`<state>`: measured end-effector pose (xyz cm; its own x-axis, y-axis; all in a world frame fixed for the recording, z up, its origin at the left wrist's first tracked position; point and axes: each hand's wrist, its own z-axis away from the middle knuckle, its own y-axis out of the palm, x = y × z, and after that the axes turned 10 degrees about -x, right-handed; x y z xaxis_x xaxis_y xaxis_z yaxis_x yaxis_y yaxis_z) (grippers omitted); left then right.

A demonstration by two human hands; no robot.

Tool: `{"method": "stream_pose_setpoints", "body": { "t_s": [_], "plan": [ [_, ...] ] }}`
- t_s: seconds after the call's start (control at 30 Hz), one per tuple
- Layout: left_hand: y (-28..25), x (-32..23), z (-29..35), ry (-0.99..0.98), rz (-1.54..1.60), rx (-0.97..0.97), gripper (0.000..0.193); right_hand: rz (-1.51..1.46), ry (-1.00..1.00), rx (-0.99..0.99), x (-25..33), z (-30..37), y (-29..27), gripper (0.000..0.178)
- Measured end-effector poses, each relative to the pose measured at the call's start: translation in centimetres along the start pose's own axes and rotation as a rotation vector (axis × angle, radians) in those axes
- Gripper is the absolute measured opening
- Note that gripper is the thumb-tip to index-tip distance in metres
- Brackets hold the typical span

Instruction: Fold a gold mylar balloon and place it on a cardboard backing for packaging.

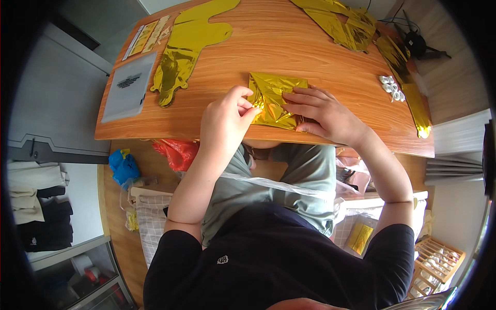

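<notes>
A gold foil balloon, folded into a flat, creased square, lies near the front edge of the wooden table. At its left side my left hand is closed, thumb and fingers pinching the foil near the edge. My right hand rests over the right part of the same foil, its fingers stretched out and somewhat apart. Beyond and to the left, a larger unfolded gold foil balloon lies flat. More gold foil is spread at the far right, and a strip of it runs down the right edge.
On the table's left sit a translucent plastic case and some flat packets. White looped cords lie at the right, near a black device with cables. Below are a red plastic bag and a blue bag.
</notes>
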<state>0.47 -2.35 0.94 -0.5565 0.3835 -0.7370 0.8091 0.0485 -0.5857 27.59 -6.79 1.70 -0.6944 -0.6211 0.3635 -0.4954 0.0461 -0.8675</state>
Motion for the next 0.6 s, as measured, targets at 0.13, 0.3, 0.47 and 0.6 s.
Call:
{"method": "stream_pose_setpoints", "body": {
  "t_s": [0.13, 0.3, 0.47, 0.6],
  "plan": [
    [-0.1, 0.8, 1.2, 0.275, -0.103, -0.092, 0.022, 0.049, -0.005, 0.004, 0.1, -0.1, 0.1, 0.054],
    [-0.9, 1.7, 2.5, 0.558, -0.215, -0.106, 0.03, 0.189, -0.045, 0.02, 0.6, -0.7, -0.1, 0.062],
    [-2.2, 2.4, 3.4, 0.709, -0.349, 0.101, 0.052, 0.377, -0.316, 0.101, -0.2, -2.4, -0.6, 0.069],
    [-2.7, 3.2, 3.8, 0.708, -0.376, 0.166, 0.056, 0.316, -0.435, 0.196, -0.9, -4.4, -1.0, 0.074]
  ]
}}
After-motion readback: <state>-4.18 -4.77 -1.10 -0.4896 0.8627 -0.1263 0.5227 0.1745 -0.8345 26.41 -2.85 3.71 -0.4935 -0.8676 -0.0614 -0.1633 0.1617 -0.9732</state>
